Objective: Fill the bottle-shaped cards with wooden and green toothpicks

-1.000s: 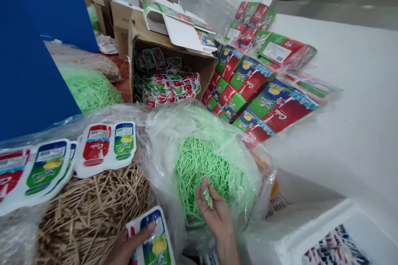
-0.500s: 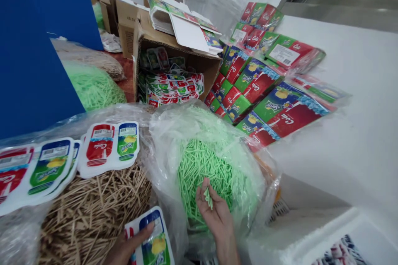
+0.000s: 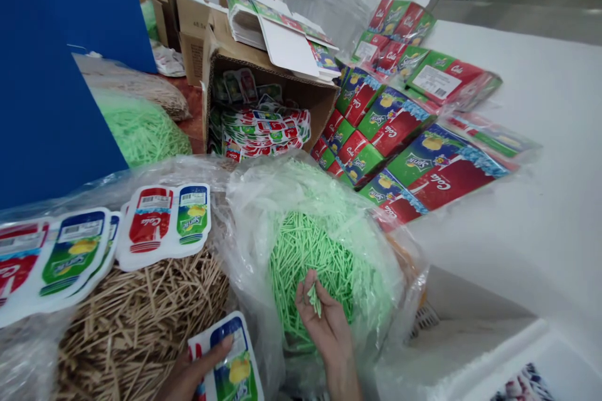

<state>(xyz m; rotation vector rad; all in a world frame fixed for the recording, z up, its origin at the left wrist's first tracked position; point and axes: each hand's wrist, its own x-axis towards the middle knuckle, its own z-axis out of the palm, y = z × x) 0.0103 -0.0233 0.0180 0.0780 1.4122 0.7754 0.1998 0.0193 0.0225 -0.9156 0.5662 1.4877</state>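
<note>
The right hand (image 3: pixel 324 319) rises from the bottom edge at about six o'clock, palm turned up and fingers curled, pinching a few green sticks (image 3: pixel 313 297) between thumb and fingertips over the open plastic bag of green sticks (image 3: pixel 320 250) at the centre. The left hand (image 3: pixel 192 373), at about seven o'clock, grips a die-cut printed card (image 3: pixel 232 363), its thumb pressed flat across the card's top; the card shows a blue-topped green panel with a lemon picture. At nine o'clock more such cards (image 3: pixel 162 222) lie on a heap of tan sticks (image 3: pixel 136 326), reading "Cola" on red and "Sprite" on green. At two o'clock wrapped packs (image 3: pixel 423 166) carry the same "Cola" and "Sprite" lettering. At twelve o'clock a cardboard box (image 3: pixel 263 97) holds stacked cards.
</note>
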